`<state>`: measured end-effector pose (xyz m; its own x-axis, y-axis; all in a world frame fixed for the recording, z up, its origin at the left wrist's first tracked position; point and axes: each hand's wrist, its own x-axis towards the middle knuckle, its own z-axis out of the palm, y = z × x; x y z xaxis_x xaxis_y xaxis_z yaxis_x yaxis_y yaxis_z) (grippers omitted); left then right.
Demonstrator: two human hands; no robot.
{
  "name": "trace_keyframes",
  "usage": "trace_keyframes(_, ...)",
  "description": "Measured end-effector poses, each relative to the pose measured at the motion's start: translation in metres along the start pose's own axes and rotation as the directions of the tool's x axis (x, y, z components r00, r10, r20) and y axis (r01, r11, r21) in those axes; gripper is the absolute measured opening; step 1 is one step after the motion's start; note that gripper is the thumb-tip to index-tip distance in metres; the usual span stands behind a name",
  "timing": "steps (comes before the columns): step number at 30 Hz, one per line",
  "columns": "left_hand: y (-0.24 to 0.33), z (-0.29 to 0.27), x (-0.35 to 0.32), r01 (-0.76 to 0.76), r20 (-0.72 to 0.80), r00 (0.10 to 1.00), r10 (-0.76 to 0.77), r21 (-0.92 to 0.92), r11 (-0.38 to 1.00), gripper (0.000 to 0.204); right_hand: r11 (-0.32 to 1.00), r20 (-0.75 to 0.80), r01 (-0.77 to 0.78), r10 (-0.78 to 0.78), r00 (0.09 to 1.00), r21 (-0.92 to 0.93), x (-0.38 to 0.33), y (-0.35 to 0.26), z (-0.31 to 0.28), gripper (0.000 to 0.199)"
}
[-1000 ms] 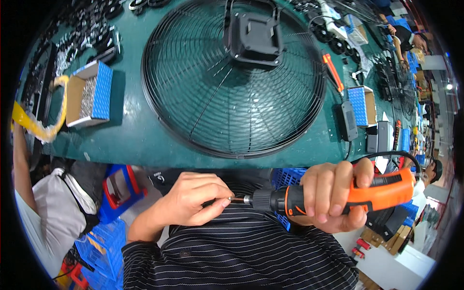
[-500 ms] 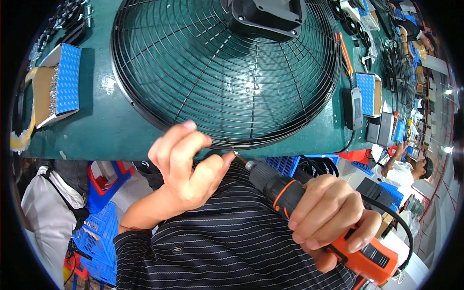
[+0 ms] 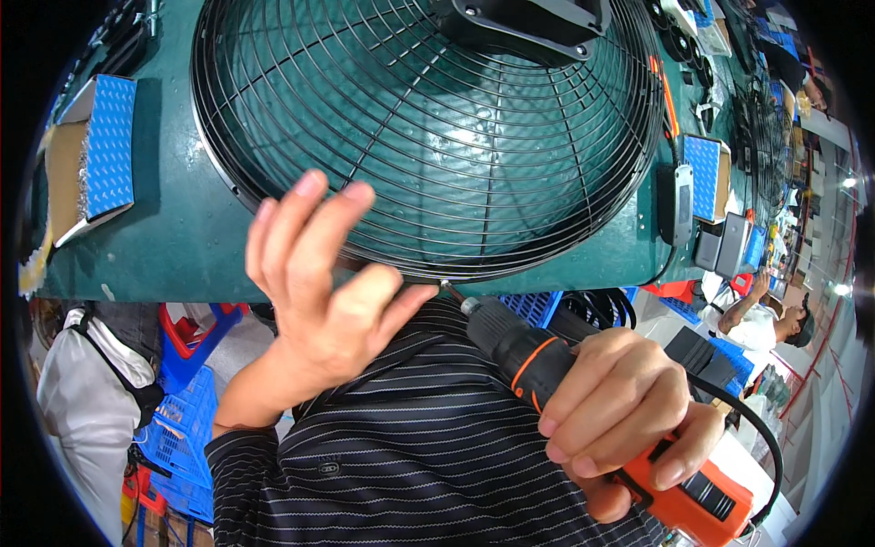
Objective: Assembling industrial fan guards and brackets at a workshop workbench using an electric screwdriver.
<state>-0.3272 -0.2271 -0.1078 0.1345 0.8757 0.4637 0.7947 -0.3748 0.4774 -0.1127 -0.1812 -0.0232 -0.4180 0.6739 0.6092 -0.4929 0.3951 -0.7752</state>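
Where the corded power drill (image 3: 526,354) sits: inside the right hand (image 3: 629,410), fingers wrapped round its orange-and-black body.
Left hand (image 3: 319,305): spread, index finger bent, the other fingers raised, left of the drill.
Drill bit (image 3: 455,294): tip just beside the left thumb; whether they touch, I cannot tell.
Black wire fan guard (image 3: 490,178): just beyond both hands, near rim close to the bit's tip.
Blue-sided carton (image 3: 110,146): left of the left hand.

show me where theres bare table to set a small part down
Widest: the green tabletop between the left blue box and the round wire guard. A narrower strip lies between the guard and the grey device. Crowded: beyond that device, where the right blue box and grey blocks cluster.
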Motion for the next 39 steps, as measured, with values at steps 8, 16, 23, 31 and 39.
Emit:
trace_keyframes(8, -0.045, -0.026, 0.035, 0.011, 0.178, 0.984, -0.034, 0.129, 0.992, 0.091, 0.997, 0.016, -0.043, 0.044, 0.999, -0.067, 0.004, -0.001, 0.009, 0.047)
trace_keyframes(16, -0.048, -0.024, 0.034, 0.016, 0.188, 0.982, -0.030, 0.076, 0.997, 0.082, 0.994, 0.031, -0.102, 0.103, 0.994, -0.027, 0.017, 0.004, 0.003, 0.046)
trace_keyframes(23, -0.053, -0.025, 0.034, 0.042, 0.219, 0.975, -0.048, 0.035, 0.999, 0.079, 0.958, 0.336, -0.271, 0.227, 0.914, 0.090, 0.046, 0.014, -0.006, 0.052)
trace_keyframes(31, -0.054, -0.026, 0.031, 0.019, 0.206, 0.978, -0.021, 0.011, 1.000, 0.078, 0.930, 0.496, -0.311, 0.181, 0.849, 0.194, 0.053, 0.022, -0.006, 0.042)
trace_keyframes(39, -0.082, -0.027, 0.040, 0.087, -0.081, 0.990, -0.116, -0.301, 0.950, 0.096, 0.918, 0.292, -0.252, 0.162, 0.943, 0.305, 0.048, 0.006, -0.043, 0.024)
